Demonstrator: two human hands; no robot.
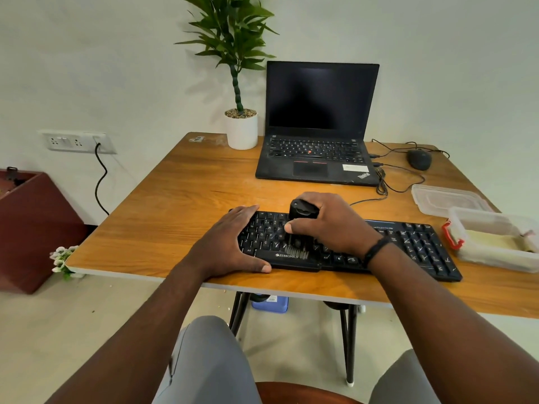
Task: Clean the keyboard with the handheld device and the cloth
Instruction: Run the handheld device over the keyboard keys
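Right hand (329, 225) grips a black cylindrical handheld brush device (300, 225) on the black plastic keyboard (414, 246) at the table's (175, 205) near edge, left hand (233, 243) (fingers flat) steadying; brushing underway, next sweep rightward.

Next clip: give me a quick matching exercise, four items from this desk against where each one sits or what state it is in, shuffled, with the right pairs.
Things:
1. handheld device
2. laptop
3. mouse
4. left hand

Places or states:
A. open, screen dark
B. resting over the keyboard's left end
C. on the table to the right of the laptop
D. gripped by the right hand, bristles down on the keys

Pairs: 1-D, 2-A, 3-C, 4-B
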